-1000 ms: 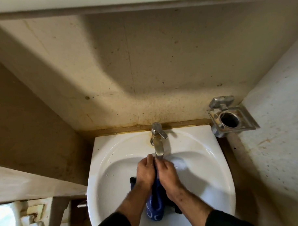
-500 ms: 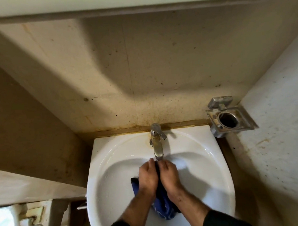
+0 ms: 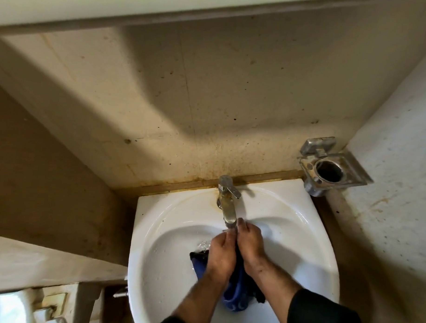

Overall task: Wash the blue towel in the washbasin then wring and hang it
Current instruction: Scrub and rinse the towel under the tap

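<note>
Stained walls ring the washbasin (image 3: 156, 232); at six o'clock of the tap (image 3: 227, 203), left hand (image 3: 222, 257) and right hand (image 3: 250, 244) seemingly clutch the blue towel (image 3: 236, 297).

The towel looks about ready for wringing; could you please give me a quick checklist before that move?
1. Towel inside the basin: ok.
2. Left hand grips the towel: ok.
3. Right hand grips the towel: ok.
4. Towel under the tap spout: ok.
5. Water running: cannot tell for sure; some splash shows beside the hands.
6. Place to hang it: cannot tell, none in view.
</note>
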